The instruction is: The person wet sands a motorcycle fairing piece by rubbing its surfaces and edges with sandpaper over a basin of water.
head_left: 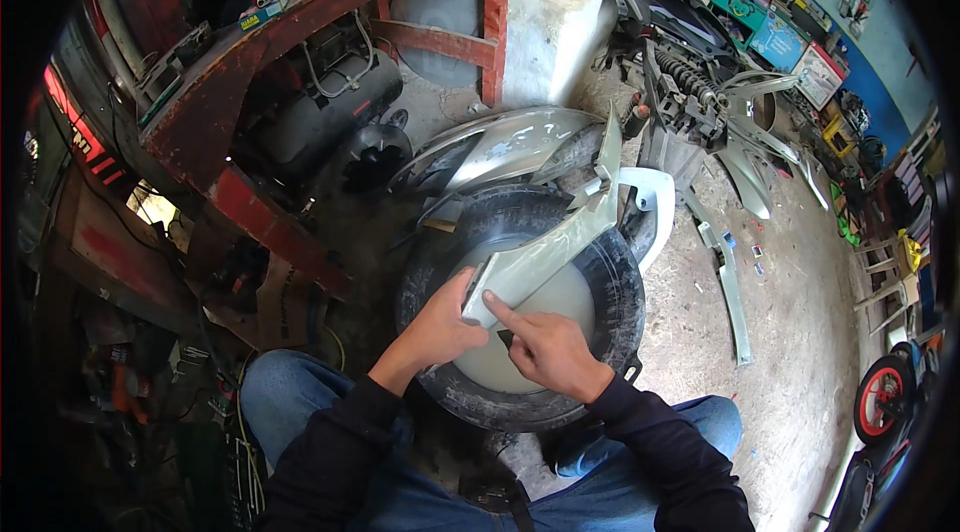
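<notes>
A person seated behind a worn black tyre steadies a pale green body panel lying across it. It looks light, thin and stiff, best held by its edges. The left hand grips its near end; the right hand presses a forefinger on it. Beyond the tyre, coloured boxes line a blue wall.

left hand: grip closed, thumb up | right hand: forefinger extended, pressing
</notes>
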{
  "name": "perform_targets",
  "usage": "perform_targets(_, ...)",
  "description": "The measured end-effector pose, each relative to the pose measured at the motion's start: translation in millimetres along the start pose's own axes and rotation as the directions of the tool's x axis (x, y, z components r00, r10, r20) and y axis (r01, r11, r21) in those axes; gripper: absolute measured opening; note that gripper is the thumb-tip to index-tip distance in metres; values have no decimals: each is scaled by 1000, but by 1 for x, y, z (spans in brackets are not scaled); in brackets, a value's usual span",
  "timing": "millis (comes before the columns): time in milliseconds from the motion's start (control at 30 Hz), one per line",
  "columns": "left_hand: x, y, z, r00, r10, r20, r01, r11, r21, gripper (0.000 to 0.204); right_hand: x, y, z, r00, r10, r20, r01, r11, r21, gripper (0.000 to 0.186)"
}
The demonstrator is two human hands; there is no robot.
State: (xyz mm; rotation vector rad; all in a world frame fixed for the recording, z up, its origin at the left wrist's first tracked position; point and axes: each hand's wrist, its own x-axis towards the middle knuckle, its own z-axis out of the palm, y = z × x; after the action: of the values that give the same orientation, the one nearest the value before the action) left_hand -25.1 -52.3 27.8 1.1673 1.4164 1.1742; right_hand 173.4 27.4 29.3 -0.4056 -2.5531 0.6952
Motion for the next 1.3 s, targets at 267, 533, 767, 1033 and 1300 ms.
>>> perform_targets(267, -3, 14, 2, 1000, 0, -12, 0, 1000, 2, 62, 3, 9, -4, 997, 15, -71, -25, 991, -131, 81)
perform_targets(533, -1, 4, 1, 1000, 16, -10, -16, 999, 36, 63, 3, 2, -5, 998, 52, 31, -52, 999, -6, 80)
perform_targets(767, 0, 3, 3, 1000, 10, -4, -10, 1000, 4, 62, 3, 6, -4, 999, -44, -11, 44, 999, 18, 82)
perform_targets(1033, 1, -2, 0, 1000, 1, 2, -1, 1000, -3, 64, 4, 5, -1, 997, 44, 57, -42, 998, -35, 84)
perform_targets(1300, 1, 5, -1, 1000, -2, 2, 2, 999, 35, 65, 4, 7, -4, 998, -28, -53, 26, 999, -41, 76)
